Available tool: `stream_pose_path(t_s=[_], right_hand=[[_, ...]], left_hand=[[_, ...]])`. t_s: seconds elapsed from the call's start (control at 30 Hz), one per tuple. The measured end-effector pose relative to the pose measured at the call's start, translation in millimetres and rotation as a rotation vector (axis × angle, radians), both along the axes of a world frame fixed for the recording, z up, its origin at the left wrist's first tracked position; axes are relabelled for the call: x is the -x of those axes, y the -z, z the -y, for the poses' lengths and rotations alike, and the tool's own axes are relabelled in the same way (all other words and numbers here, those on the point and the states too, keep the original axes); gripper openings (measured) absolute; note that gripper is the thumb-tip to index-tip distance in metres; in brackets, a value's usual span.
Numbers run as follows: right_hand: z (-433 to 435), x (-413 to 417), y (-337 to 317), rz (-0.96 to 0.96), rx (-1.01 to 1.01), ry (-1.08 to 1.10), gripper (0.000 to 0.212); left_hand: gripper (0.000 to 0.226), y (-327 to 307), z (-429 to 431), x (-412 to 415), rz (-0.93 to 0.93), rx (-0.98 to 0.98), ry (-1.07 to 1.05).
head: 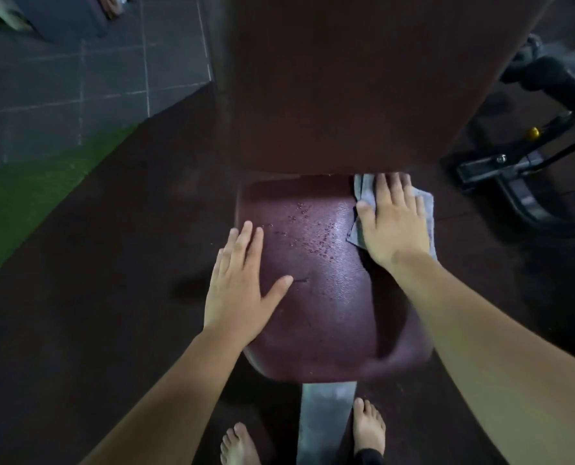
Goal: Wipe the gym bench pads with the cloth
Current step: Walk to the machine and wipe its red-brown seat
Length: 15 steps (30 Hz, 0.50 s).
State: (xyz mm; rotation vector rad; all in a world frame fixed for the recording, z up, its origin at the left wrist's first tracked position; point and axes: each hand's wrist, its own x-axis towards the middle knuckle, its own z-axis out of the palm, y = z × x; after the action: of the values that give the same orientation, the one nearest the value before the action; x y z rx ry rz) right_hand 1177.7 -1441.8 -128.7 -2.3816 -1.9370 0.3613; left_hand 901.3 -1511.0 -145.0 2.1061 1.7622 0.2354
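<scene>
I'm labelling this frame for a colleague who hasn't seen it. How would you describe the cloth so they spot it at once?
Find the maroon seat pad in the middle, below the back pad. At its far right corner, under the flat right hand, lies the cloth. It is the only pale grey, crumpled thing; the left hand rests on bare pad.
</scene>
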Motion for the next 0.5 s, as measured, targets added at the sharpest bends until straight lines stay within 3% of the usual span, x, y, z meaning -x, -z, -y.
stream_pose_path(t_s=[0.2, 0.37, 0.5], right_hand=[[-19.0, 88.4, -3.0, 0.044, 0.033, 0.169, 0.072], [-36.0, 193.5, -3.6, 0.032, 0.022, -0.09, 0.069], [-39.4, 184.4, -6.9, 0.006, 0.005, -0.321, 0.07]], left_hand=[[0.096, 10.3, 16.6, 55.4, 0.043, 0.128, -0.022], [0.092, 11.3, 26.3, 73.6, 0.052, 0.162, 0.061], [0.09, 9.7, 23.8, 71.1, 0.073, 0.16, 0.081]])
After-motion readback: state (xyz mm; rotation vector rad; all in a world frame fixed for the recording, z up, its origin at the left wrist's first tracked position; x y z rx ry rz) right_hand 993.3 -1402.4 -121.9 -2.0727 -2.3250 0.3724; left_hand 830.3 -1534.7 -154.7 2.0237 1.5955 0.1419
